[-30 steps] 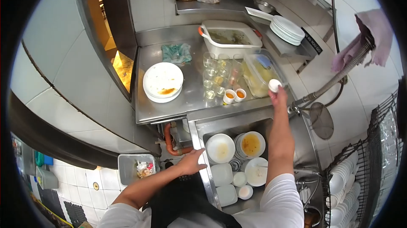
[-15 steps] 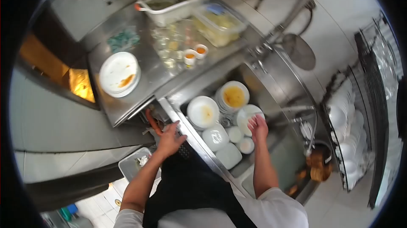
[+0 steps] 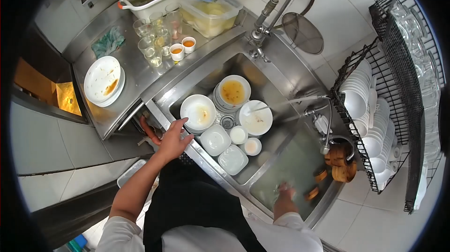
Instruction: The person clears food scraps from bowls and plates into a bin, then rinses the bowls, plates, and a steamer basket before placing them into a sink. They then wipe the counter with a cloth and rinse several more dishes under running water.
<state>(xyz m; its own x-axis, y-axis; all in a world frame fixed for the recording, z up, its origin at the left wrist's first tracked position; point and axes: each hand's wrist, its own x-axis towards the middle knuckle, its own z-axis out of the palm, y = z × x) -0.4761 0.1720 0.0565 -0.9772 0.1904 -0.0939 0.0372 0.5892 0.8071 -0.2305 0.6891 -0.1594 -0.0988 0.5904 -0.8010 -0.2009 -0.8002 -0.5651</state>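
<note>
My left hand (image 3: 174,138) rests at the front rim of the sink (image 3: 190,151), fingers spread and holding nothing. Beyond its fingertips sits a white bowl (image 3: 192,111) with yellow residue. My right hand (image 3: 284,192) is dipped into the cloudy water (image 3: 293,170) of the right basin, its fingers hidden below the surface. Beside it in the water float brown wooden pieces (image 3: 312,193). In the left basin stand a bowl with yellow liquid (image 3: 233,91) on a stack, a stained white bowl (image 3: 256,120), square white dishes (image 3: 215,140) and small cups (image 3: 239,135).
Thin water runs from the faucet (image 3: 309,97). A rack (image 3: 375,158) of white bowls and glasses hangs at the right. On the left counter are stained plates (image 3: 102,82), several glasses (image 3: 161,41), orange-filled cups (image 3: 176,51), a green cloth (image 3: 108,41) and a plastic tub (image 3: 211,13).
My right hand has moved from the stained bowl in the left basin down into the water of the right basin. My left hand stays by the sink rim. The view has shifted right.
</note>
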